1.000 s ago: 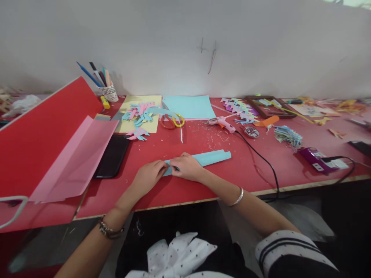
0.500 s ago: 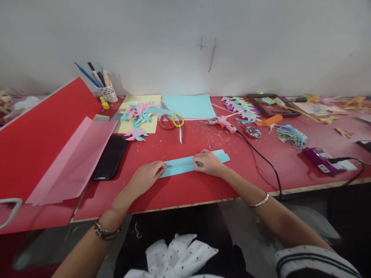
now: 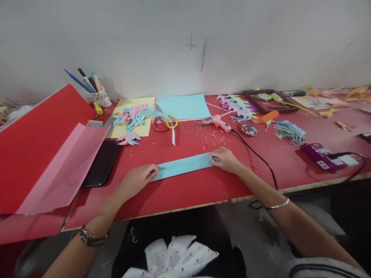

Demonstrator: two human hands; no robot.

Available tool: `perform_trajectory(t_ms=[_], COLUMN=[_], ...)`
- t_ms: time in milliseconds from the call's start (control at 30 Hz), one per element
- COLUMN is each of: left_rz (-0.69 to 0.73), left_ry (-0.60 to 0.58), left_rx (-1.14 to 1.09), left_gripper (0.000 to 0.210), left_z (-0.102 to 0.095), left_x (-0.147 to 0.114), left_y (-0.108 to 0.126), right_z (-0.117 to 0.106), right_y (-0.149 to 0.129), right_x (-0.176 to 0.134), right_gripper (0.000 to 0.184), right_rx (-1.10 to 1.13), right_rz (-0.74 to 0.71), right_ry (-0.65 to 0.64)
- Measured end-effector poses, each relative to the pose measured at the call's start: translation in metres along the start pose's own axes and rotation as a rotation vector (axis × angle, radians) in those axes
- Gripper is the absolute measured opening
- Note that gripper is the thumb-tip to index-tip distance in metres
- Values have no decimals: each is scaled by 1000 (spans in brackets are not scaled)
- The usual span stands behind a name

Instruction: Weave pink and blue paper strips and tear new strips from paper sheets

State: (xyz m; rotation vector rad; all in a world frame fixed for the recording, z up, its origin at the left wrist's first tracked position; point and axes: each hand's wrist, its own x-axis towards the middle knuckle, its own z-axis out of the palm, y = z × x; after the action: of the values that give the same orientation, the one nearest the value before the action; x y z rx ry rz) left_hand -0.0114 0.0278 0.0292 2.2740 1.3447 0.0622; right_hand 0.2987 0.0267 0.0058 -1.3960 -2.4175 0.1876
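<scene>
A folded strip of light blue paper (image 3: 183, 166) lies on the red table near its front edge, slanting up slightly to the right. My left hand (image 3: 141, 178) is closed on the strip's left end, fingertips pinched together. At the right end my right hand (image 3: 225, 160) grips the paper, its fingers curled and covering that end. Behind the strip are scissors (image 3: 171, 122) with red and yellow handles and a pink glue gun (image 3: 219, 122).
Cut paper pieces (image 3: 135, 117) lie on a yellow sheet, beside a blue sheet (image 3: 182, 106). At left are a black phone (image 3: 102, 164), pink paper (image 3: 68, 170) and a pen cup (image 3: 102, 97). The glue gun's cable (image 3: 256, 152) runs past my right arm; a purple power strip (image 3: 321, 156) lies farther right.
My right hand has slid right along the blue strip, from its middle to its right end. My left hand stays at the left end. The whole view has shifted a little.
</scene>
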Motion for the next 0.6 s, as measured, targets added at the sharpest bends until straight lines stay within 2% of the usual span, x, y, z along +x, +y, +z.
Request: perform_trajectory(t_ms=[233,467,600], left_rz=[22,42,15], left_ry=[12,23,24], left_rx=[8,-4,16], left_gripper=[25,24,22], left_z=[-1,-1,-2], left_x=[-1,-2,-7], left_y=[-3,-2,-8], right_z=[-1,-10,-16], right_y=[6,9,9], right_x=[-4,-12,-21], right_gripper=[14,14,14], right_rx=[5,-9,-23], right_rz=[23,87,133], right_ry=[32,74,94])
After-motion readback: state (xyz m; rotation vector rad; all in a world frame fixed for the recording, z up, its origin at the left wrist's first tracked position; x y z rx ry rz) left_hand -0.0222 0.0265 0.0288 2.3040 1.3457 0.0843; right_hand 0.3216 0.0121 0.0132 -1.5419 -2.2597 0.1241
